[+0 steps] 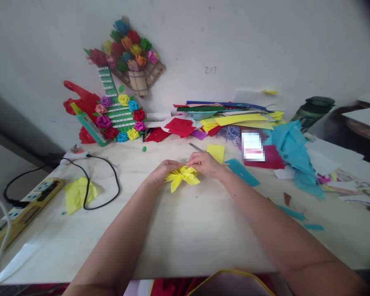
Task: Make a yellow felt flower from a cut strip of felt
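Note:
A yellow paper flower [182, 177] with pointed petals is held just above the table, between my two hands. My left hand [164, 170] pinches its left and back edge. From the right, my right hand [206, 164] has its thumb and fingers closed at the flower's back edge; the exact grip is partly hidden. A thin stick end [226, 164] shows beside my right hand, and I cannot tell if it is held. Behind that hand lie scissors [196, 146], partly covered, and a yellow paper piece [216, 153].
A power strip [38, 195] and black cable [119, 181] lie left, near crumpled yellow paper [80, 194]. Behind stand a glue bottle [91, 127] and a guitar-shaped flower decoration [120, 115]. Stacked coloured paper [237, 120], a phone [253, 147], blue crepe paper [291, 144] and a dark bottle [314, 111] sit right.

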`<state>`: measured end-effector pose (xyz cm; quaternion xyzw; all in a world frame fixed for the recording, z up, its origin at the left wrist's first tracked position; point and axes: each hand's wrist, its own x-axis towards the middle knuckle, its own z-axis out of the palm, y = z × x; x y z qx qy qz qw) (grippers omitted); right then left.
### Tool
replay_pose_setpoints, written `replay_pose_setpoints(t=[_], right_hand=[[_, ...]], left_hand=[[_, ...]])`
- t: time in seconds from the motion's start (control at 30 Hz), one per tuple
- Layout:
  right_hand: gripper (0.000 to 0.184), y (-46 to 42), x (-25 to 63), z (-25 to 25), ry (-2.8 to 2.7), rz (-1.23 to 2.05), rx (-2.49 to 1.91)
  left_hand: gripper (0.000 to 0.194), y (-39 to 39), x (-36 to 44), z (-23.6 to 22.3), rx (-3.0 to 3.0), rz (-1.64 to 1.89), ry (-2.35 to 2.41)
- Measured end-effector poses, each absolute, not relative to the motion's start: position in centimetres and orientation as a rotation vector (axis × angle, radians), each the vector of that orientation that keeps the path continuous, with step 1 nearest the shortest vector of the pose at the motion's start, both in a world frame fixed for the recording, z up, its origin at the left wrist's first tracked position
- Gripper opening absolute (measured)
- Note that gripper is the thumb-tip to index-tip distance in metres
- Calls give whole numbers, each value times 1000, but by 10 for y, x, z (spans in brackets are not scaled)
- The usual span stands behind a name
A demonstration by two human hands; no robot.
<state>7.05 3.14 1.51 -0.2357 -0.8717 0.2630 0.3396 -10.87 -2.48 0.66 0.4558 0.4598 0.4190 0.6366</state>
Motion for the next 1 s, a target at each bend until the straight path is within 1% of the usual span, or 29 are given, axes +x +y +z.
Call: replay_pose_setpoints(t=[0.4, 0.63, 0.8, 1.0], right_hand=[[18, 31, 71, 11, -2314, 387, -629], [20, 28, 70, 13, -2347, 304, -691], [19, 30, 70, 11, -2358, 399, -693], [20, 38, 77, 12, -2439, 684, -646]], left_hand=[[29, -25, -110, 8, 1083, 958, 1113], [31, -24, -110, 8, 1114, 961, 1129], [29, -27, -108, 10, 1154, 947, 1136], [34, -30, -105, 15, 1245, 892, 1174]])
